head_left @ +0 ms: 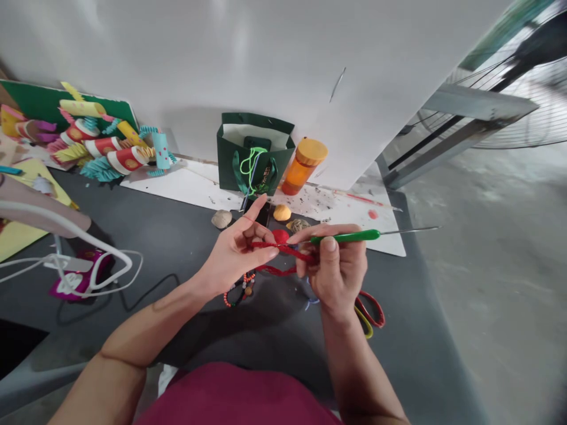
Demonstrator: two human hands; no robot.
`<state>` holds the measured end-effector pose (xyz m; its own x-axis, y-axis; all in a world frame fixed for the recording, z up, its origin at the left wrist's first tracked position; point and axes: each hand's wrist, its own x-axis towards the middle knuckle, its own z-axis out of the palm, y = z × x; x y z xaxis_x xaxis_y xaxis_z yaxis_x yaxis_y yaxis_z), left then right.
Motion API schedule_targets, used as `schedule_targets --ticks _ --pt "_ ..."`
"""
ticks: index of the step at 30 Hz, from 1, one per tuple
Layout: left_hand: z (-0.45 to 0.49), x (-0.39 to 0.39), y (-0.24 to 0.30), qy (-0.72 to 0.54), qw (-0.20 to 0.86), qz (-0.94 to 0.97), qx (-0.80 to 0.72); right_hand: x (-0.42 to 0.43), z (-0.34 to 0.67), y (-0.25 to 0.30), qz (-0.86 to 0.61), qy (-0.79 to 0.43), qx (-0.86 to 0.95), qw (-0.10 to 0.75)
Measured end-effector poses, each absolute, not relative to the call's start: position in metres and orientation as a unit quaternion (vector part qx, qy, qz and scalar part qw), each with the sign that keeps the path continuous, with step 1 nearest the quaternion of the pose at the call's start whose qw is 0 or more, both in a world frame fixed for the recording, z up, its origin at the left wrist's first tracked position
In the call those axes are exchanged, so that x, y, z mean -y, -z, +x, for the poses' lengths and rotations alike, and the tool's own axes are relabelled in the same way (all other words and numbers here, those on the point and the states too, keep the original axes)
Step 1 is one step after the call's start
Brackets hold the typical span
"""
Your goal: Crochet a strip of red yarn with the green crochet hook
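A dark grey surface (146, 236) stands against a white wall (186, 59). Its right edge drops to a concrete floor (487, 283), with a fan (500, 100) beyond that edge. Over the surface, the left hand (234, 251) is clamped on red cord (283, 251) strung across its curled fingers. The right hand (336, 268) is clamped on a green crochet hook (345, 237) and the cord.

Cord (283, 251) between hands (234, 251) — paper bag (254, 156) behind

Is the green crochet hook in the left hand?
No, the crochet hook sits in the right hand; the left hand holds red yarn.
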<state>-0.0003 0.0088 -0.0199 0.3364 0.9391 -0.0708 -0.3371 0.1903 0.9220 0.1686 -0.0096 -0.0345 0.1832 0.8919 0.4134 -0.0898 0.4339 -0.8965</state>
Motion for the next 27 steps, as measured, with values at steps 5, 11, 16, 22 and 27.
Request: schedule_targets --ticks 5,11,16,22,27 --pt "0.0 -0.008 0.019 -0.466 0.673 0.451 -0.355 0.013 0.172 0.03 -0.359 -0.322 0.586 0.651" --pt "-0.001 -0.007 0.02 -0.478 0.642 0.472 -0.37 0.015 0.181 0.036 -0.337 -0.214 0.693 0.601" --pt "-0.001 -0.006 0.021 -0.508 0.624 0.462 -0.372 0.015 0.181 0.035 -0.348 -0.191 0.727 0.56" --pt "0.0 -0.007 0.022 -0.482 0.765 0.288 -0.315 0.012 0.172 0.04 -0.328 -0.16 0.706 0.606" --pt "0.0 -0.007 0.023 -0.427 0.836 0.191 -0.286 0.02 0.162 0.049 -0.385 -0.205 0.611 0.661"
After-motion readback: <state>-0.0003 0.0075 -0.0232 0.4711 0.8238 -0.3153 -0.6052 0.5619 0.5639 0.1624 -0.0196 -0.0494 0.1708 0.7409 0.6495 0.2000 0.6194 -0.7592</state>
